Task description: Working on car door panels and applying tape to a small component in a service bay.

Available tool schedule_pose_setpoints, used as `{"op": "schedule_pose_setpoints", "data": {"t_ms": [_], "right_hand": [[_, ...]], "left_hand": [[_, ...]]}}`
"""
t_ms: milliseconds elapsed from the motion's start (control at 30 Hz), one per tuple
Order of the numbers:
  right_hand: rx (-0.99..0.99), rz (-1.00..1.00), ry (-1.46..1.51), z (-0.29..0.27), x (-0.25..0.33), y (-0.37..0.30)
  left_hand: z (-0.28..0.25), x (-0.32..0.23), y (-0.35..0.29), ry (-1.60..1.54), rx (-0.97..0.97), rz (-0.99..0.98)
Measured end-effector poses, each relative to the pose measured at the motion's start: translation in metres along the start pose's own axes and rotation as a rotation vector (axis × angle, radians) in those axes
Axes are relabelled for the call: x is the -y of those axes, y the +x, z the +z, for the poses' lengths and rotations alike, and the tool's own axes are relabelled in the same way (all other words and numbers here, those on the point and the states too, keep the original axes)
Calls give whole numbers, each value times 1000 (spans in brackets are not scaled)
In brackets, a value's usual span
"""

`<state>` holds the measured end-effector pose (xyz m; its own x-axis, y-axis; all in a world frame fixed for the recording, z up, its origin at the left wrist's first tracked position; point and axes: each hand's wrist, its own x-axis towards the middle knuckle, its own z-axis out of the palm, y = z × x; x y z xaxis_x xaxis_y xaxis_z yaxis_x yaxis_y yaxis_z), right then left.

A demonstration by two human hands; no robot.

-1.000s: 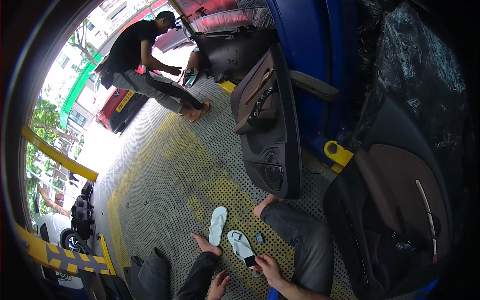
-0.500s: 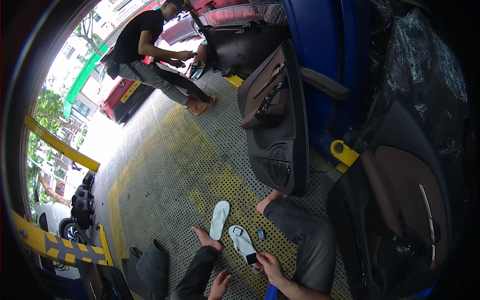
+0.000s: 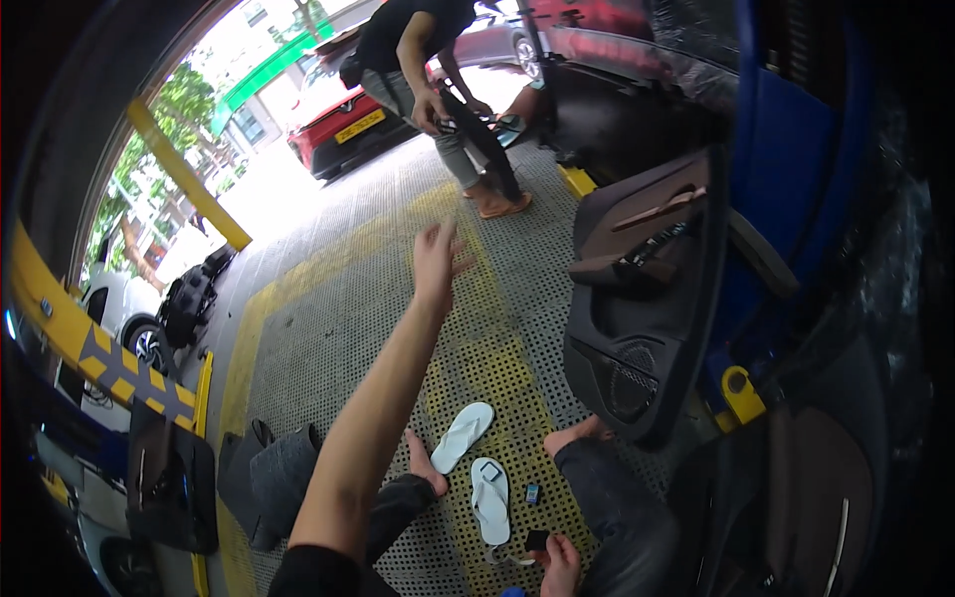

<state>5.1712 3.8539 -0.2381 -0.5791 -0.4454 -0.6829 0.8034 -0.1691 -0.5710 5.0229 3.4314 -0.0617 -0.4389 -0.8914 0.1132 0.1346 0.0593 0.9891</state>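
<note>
My left hand (image 3: 438, 261) is raised at the end of an outstretched arm, over the floor toward the co-worker. Its fingers look spread and hold nothing, though motion blurs them a little. Low in the picture, my right hand (image 3: 562, 569) pinches a small dark square piece (image 3: 536, 539). In front of it lies a pale flip-flop (image 3: 489, 512) with a small blue-edged square (image 3: 491, 472) on its upper end. A second pale flip-flop (image 3: 464, 436) rests farther off, beside my left foot. A small blue-and-dark item (image 3: 532, 494) sits on the floor to the right.
A co-worker (image 3: 418, 60) bends forward at the back. A car door panel (image 3: 647, 298) leans by the blue post on the right, with another panel (image 3: 796, 497) nearer. Dark folded pieces (image 3: 274, 483) lie left. A yellow barrier (image 3: 99, 348) and a red car (image 3: 348, 119) are beyond.
My left hand has swung from near my lap up and forward. The right hand still holds the dark piece, now off the flip-flop. My view has turned left, and the co-worker has bent down.
</note>
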Motion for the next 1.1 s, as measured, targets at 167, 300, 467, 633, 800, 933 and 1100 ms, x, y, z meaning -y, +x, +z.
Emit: {"op": "schedule_pose_setpoints", "data": {"t_ms": [167, 300, 467, 633, 800, 933, 1100], "right_hand": [[-29, -26, -51, 0, -8, 19], [-86, 3, -36, -10, -14, 37], [-120, -1, -156, -11, -14, 44], [-153, -2, -35, -13, -7, 39], [-1, -4, 6, -7, -16, 35], [124, -187, -73, 3, -14, 23], [266, -274, -269, 10, -7, -7]], "left_hand": [[42, -28, 131, 152, -404, -93], [12, 14, 170, 194, -502, -224], [5, 31, 181, -334, 96, 179], [37, 27, 132, -140, 26, 79], [-30, 34, -38, -386, 65, -149], [-78, 33, -207, -1004, 29, -408], [-134, 26, -353, -1001, -148, -381]]}}
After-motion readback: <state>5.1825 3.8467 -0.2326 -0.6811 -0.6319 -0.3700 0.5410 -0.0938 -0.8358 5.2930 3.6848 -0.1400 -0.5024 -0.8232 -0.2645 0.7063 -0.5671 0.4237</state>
